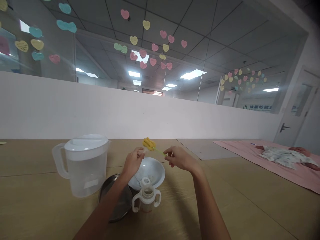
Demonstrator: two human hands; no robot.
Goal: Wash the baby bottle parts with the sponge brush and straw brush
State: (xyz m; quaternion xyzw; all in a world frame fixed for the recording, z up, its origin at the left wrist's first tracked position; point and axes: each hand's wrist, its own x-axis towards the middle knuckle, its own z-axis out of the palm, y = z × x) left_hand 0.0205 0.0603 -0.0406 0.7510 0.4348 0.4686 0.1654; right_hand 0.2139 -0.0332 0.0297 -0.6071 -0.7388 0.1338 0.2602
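Observation:
A yellow sponge brush [149, 144] with a thin green handle is held up above a white bowl [156, 170]. My right hand [178, 157] pinches the handle's right end. My left hand [135, 160] is closed beside the brush head, on a small translucent item too unclear to name. In the bowl lies a whitish ring-shaped part [145, 181]. A baby bottle with two white handles [147, 199] stands upright and uncapped in front of the bowl.
Left of the bowl are a round metal tray [121, 203], partly behind my left forearm, and a lidded clear pitcher [87, 170]. A doll in patterned clothes [281, 156] lies on a pink mat [257, 160] at the right.

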